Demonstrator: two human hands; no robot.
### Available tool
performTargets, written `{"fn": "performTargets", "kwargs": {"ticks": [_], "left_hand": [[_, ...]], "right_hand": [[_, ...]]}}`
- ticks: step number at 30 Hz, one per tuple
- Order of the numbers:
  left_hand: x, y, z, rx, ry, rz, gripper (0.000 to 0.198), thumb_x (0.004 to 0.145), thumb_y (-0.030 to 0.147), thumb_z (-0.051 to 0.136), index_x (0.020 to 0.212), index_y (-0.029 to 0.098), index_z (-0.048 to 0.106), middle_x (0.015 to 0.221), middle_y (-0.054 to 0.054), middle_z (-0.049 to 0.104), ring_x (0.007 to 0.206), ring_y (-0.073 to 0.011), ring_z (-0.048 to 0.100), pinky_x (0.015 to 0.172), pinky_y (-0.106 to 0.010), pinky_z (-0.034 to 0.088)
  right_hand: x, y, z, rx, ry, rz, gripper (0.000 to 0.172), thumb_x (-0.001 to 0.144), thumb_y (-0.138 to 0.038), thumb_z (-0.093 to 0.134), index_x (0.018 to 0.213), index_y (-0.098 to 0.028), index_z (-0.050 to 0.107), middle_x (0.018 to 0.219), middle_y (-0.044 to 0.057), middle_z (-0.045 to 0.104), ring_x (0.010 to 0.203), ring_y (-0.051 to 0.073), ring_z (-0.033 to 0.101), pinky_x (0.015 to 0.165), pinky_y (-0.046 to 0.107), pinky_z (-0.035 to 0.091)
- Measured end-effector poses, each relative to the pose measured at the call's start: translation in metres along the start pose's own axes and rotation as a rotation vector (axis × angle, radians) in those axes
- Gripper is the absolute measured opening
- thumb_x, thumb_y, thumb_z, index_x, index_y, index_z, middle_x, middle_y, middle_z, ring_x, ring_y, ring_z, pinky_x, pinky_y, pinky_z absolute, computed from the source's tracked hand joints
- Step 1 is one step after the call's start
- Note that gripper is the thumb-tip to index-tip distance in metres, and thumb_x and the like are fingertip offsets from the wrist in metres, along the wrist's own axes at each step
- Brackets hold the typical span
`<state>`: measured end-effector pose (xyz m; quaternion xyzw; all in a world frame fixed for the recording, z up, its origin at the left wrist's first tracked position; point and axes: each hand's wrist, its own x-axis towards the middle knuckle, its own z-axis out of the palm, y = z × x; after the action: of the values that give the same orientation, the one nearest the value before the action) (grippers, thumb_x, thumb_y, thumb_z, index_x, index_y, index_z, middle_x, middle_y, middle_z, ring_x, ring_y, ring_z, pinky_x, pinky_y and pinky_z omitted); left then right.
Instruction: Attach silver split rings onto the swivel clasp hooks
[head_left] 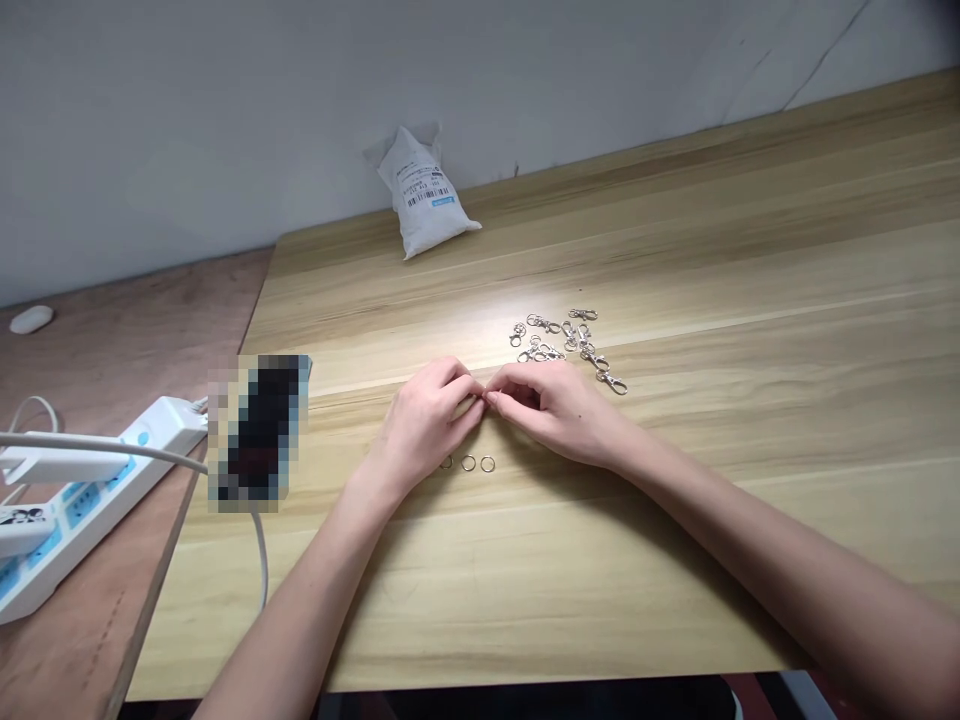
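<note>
My left hand and my right hand meet fingertip to fingertip over the light wooden table. Both are pinched closed on something tiny that I cannot make out. Just below the hands lie three small metal split rings in a row. Behind my right hand sits a loose pile of silver lobster clasps with swivel rings.
A white sealed bag with a barcode label leans by the wall at the back. A pixelated dark object stands at the table's left edge. A white and blue power strip with plugs lies on the lower brown desk at left.
</note>
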<state>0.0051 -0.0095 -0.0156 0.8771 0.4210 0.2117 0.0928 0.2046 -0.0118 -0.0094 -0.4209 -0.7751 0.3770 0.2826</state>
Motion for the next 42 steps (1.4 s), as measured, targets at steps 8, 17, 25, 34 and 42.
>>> {"fn": "performTargets", "kwargs": {"ticks": [8,17,25,34,42], "left_hand": [[0.0013,0.0028,-0.0012,-0.022,-0.002,-0.01,0.009,0.092,0.021,0.057,0.092,0.017,0.065,0.088,-0.004,0.061,0.077,-0.0149,0.058,0.067,-0.028,0.047],[-0.0004,0.001,0.0005,0.018,0.015,-0.082,0.016,0.092,0.025,0.057,0.105,0.017,0.062,0.08,-0.001,0.058,0.072,-0.013,0.056,0.065,-0.026,0.046],[0.0004,0.0008,-0.0002,0.073,-0.005,-0.085,0.017,0.095,0.027,0.054,0.1,0.021,0.069,0.081,-0.002,0.06,0.07,-0.0125,0.056,0.062,-0.025,0.042],[-0.0008,0.0009,0.0017,0.058,-0.009,-0.047,0.016,0.094,0.027,0.055,0.095,0.018,0.068,0.081,-0.002,0.06,0.069,-0.0126,0.055,0.061,-0.025,0.041],[-0.0011,0.0019,0.0014,0.017,0.003,-0.064,0.014,0.095,0.026,0.054,0.098,0.02,0.066,0.086,-0.003,0.061,0.074,-0.0136,0.058,0.064,-0.026,0.044]], "right_hand": [[-0.0004,0.0044,0.0017,-0.057,0.143,0.033,0.015,0.09,-0.022,0.055,0.091,-0.015,0.068,0.073,0.001,0.064,0.063,0.011,0.052,0.059,0.024,0.037],[0.0003,0.0069,0.0033,-0.279,0.102,-0.025,0.016,0.09,-0.023,0.055,0.092,-0.019,0.07,0.078,0.0,0.064,0.065,0.011,0.054,0.059,0.024,0.034],[-0.0003,0.0086,0.0036,-0.275,0.083,-0.03,0.016,0.091,-0.025,0.052,0.091,-0.018,0.067,0.08,0.002,0.065,0.068,0.012,0.055,0.061,0.025,0.034],[-0.0004,0.0086,0.0043,-0.34,0.054,-0.038,0.014,0.089,-0.024,0.054,0.084,-0.018,0.066,0.075,0.001,0.065,0.063,0.011,0.052,0.057,0.026,0.031],[0.0007,0.0085,0.0051,-0.284,0.068,-0.027,0.015,0.089,-0.024,0.054,0.082,-0.017,0.064,0.071,0.0,0.065,0.06,0.01,0.053,0.058,0.025,0.033]]}}
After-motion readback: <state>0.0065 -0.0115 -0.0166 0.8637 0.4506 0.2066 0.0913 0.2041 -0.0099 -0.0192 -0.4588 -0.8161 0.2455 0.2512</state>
